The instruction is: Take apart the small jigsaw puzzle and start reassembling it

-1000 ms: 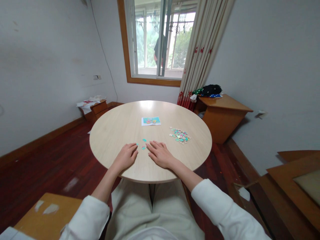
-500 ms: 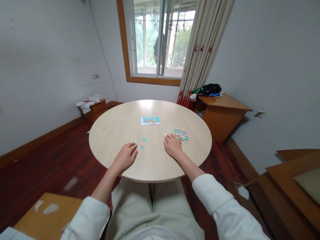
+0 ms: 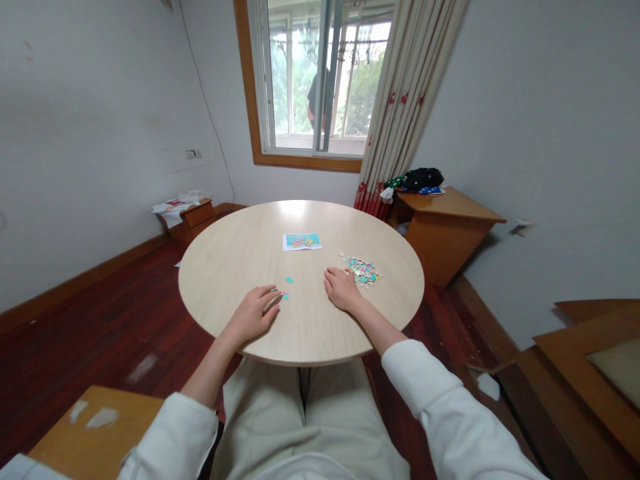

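On the round pale table (image 3: 235,257), my left hand (image 3: 254,312) rests with its thumb and fingers apart. Its fingertips are beside a small pink and teal jigsaw piece (image 3: 285,296), and a bit of teal shows at the fingers. A teal jigsaw piece (image 3: 289,280) lies just beyond. My right hand (image 3: 342,289) lies low over the tabletop, fingers stretched forward and left; what is under its fingertips is hidden. Right beside it spreads a heap of jigsaw pieces (image 3: 366,271), teal, pink and cream. Farther back lies a colourful picture sheet (image 3: 303,241).
A wooden cabinet (image 3: 440,227) with dark cloth (image 3: 423,179) on it stands behind the table's right side. At the back left is a low wooden stand (image 3: 197,215) with papers. A brown board (image 3: 95,433) is near my left arm. Beyond the window, a person (image 3: 316,100) is partly visible.
My right hand has shifted slightly left, away from the heap and over a cream piece that showed at its fingertips. My left hand has edged right, its thumb and fingers spreading more.
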Tool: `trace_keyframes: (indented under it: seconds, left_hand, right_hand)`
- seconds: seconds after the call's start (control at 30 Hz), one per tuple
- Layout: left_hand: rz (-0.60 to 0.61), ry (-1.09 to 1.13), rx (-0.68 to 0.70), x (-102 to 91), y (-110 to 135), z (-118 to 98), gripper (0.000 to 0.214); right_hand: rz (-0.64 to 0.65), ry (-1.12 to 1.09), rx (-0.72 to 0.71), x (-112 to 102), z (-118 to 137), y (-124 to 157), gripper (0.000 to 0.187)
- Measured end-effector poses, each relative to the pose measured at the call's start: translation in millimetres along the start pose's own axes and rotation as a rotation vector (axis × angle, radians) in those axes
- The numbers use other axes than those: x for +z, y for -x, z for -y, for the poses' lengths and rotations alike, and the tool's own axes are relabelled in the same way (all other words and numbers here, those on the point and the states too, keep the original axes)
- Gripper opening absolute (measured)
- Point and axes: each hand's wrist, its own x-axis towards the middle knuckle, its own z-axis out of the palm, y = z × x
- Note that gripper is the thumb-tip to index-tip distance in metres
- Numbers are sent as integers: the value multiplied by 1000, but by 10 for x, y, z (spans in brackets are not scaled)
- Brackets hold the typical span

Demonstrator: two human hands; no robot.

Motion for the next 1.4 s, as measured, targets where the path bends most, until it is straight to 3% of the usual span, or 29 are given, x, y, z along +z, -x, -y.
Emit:
trace_keyframes:
  seconds: [0.17,0.33,0.63,0.8,0.9,1.4]
  left_hand:
    - [97,10,15,-37,6,-49,37]
    - [96,6,10,-51,6,-70,36]
    - [-65,-39,-53,13,-13,-13,31]
    - [-83,-75,-86,58,-4,28,28]
    - [-82,-87,-86,74,-2,44,28]
    - [-81,-126,-107,73,-27,55,32]
  right_hand:
    - [11,17,-96,-33,7,-18,29]
    - [14,-38,-132,-6,26,-107,22]
    - [15,-111,-51,47,156,-296,24]
    - [-88,-410,80,86,174,-353,27]
    - [-84,-557,181,97,172,-381,23]
    - [-214,-643,159,253,56,-259,24]
